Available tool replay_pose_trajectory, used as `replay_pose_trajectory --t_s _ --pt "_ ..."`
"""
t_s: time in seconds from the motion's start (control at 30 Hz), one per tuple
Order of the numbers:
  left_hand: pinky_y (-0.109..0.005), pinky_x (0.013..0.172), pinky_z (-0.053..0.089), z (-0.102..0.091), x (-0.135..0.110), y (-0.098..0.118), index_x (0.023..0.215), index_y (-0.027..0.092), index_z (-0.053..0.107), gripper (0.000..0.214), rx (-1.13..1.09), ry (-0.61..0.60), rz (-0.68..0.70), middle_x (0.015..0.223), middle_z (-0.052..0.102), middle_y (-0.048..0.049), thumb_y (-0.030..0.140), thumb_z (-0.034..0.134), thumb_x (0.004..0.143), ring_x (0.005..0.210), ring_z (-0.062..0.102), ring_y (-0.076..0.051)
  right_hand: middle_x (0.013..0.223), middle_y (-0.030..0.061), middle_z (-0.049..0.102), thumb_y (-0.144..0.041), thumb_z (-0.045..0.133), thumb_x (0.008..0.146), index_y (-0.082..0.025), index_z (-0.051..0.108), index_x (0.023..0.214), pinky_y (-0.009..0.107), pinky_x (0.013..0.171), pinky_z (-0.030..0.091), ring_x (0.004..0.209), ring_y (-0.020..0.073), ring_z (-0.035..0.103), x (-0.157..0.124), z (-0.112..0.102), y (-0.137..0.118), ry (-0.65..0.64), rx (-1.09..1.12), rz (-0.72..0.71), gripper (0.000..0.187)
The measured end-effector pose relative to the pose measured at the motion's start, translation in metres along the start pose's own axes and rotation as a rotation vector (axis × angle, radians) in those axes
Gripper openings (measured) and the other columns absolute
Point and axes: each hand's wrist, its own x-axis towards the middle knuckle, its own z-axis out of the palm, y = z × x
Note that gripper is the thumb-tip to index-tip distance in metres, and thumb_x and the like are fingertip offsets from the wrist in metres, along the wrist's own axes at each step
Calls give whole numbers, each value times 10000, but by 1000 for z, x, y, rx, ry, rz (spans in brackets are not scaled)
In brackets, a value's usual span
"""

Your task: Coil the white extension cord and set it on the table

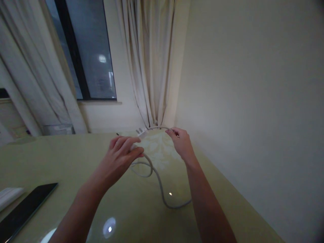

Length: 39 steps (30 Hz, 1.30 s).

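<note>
Above the far end of the tabletop (76,158), my left hand (121,155) closes its fingers around the white plug adapter (141,133). My right hand (181,141) pinches the white cable (158,180) between narrow fingers where it arches out of the adapter. The remaining cable loops down onto the tabletop between my forearms; a dark tablet (27,206) lies well apart at the left.

Dark flat slab (27,206) on glossy table (76,158), left; curtains (149,60) flank dark window (86,50); bare wall (253,101) right.
</note>
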Motion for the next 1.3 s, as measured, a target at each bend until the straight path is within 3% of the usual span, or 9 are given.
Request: replay_pose_trajectory --t_s 0.23,0.43,0.53,0.67,0.8,0.97,1.1,1.2,1.3 --pt "-547 1087 416 11 2 9 1025 230 747 69 -31 68 -42 1223 662 -142 261 731 965 1209 537 -336 658 -28 532 -486 648 910 -158 802 997 270 565 296 617 125 424 -16 30 -23 -200 450 112 373" --pt "-573 1191 382 8 -1 4 1091 257 750 142 12 76 -74 1252 624 -135 255 754 949 1252 509 -322 673 -33 574 -387 712 846 -184 792 975 241 546 332 605 105 455 -35 54 -48 -391 759 258 254" --pt "-565 1193 392 5 -4 -3 1101 273 749 147 27 78 -105 1261 622 -118 261 743 955 1232 515 -313 842 0 702 -378 767 837 -209 787 1008 264 690 463 757 134 598 -40 57 -55 -500 824 203 242" --pt "-571 1146 405 2 -6 -7 1066 256 751 106 88 53 -140 1265 609 -128 240 708 970 1195 526 -326 925 -6 706 -366 891 762 -241 758 1137 292 761 506 809 150 620 -42 57 -53 -567 787 108 417" --pt "-534 1020 443 0 -3 -3 1077 242 752 137 117 16 -216 1260 609 -150 318 666 1003 1149 539 -339 976 11 706 -388 894 776 -245 743 1160 294 748 512 843 163 625 -40 61 -45 -498 687 40 437" --pt "-516 1041 429 -3 -1 0 1105 249 750 189 82 6 -267 1291 611 -140 352 604 1042 1173 549 -325 973 21 729 -454 849 829 -222 721 1129 317 787 538 865 173 661 -39 65 -45 -537 695 20 400" --pt "-552 1133 411 3 0 2 1139 232 743 173 41 76 -272 1357 587 -153 300 628 1029 1265 528 -344 871 -5 699 -464 849 814 -219 716 1097 300 688 560 718 144 651 -39 60 -48 -534 755 109 398" --pt "-592 1204 380 7 2 6 1241 220 700 247 12 127 -230 1400 553 -170 237 667 997 1325 513 -350 806 -20 682 -400 842 820 -212 736 1085 267 613 523 639 122 622 -37 55 -48 -471 734 71 342" --pt "-560 1160 455 2 4 10 1333 225 613 404 -63 275 -236 1386 556 -172 186 723 947 1318 545 -334 775 -16 690 -323 799 849 -209 769 1055 261 596 494 631 119 607 -33 50 -46 -367 679 27 237"
